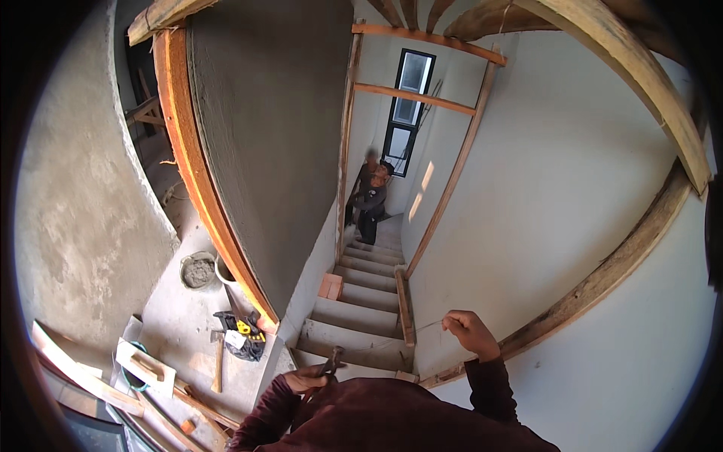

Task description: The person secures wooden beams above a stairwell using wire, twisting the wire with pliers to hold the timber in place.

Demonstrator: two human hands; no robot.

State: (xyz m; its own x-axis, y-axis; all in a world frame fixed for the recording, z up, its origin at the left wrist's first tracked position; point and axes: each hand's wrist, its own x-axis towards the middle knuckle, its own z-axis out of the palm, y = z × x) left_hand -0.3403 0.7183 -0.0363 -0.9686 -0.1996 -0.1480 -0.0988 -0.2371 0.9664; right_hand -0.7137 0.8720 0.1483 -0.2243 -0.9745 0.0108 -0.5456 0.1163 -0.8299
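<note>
Low in the view, my left hand (303, 380) is closed around a dark metal tool that looks like pincers (331, 361), with its head pointing up. My right hand (468, 332), raised in front of the white wall, is a closed fist pinching a thin wire (431, 325). From the fist the wire runs left toward a short wooden post (405, 307) beside the steps; its far end is hard to make out. Below both hands the concrete stairs (354, 313) descend away from me.
Two people (370, 196) are at the stair bottom near a narrow window (410, 98). Timber frames (452, 188) cross the stairwell; bricks (330, 286) sit on a step. Leftward lie a mortar bucket (198, 271), a hammer (218, 361), a black bag (245, 343) and a plastering float (147, 368).
</note>
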